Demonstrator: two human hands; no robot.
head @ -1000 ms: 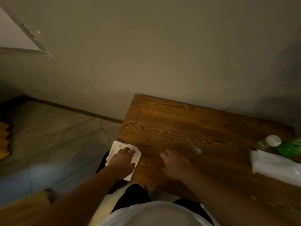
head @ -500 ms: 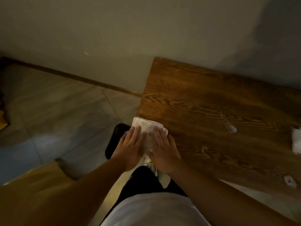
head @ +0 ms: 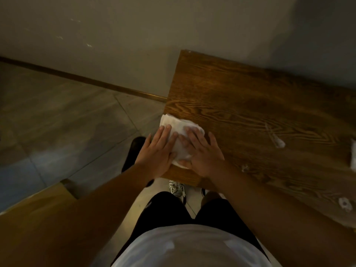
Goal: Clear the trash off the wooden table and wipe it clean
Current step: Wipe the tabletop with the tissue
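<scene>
A white cloth [head: 178,130] lies folded on the left front corner of the wooden table [head: 240,97], partly hanging over the left edge. My left hand [head: 157,153] lies flat on its left side and my right hand [head: 204,153] presses on its right side, fingers spread. Small white scraps sit on the tabletop: one streak [head: 279,143] to the right of my hands, a tiny bit [head: 244,167] near my right wrist, and another [head: 344,203] close to the front edge.
The table stands against a grey wall [head: 173,26]. A white object [head: 353,157] shows at the right frame edge. Tiled floor [head: 67,122] lies to the left, with a tan surface [head: 34,209] at the lower left. My legs and shoes are under the table's front edge.
My right hand has come over from the bare wood onto the cloth beside my left hand. The view has swung left and down, so the bottle and green item are out of frame.
</scene>
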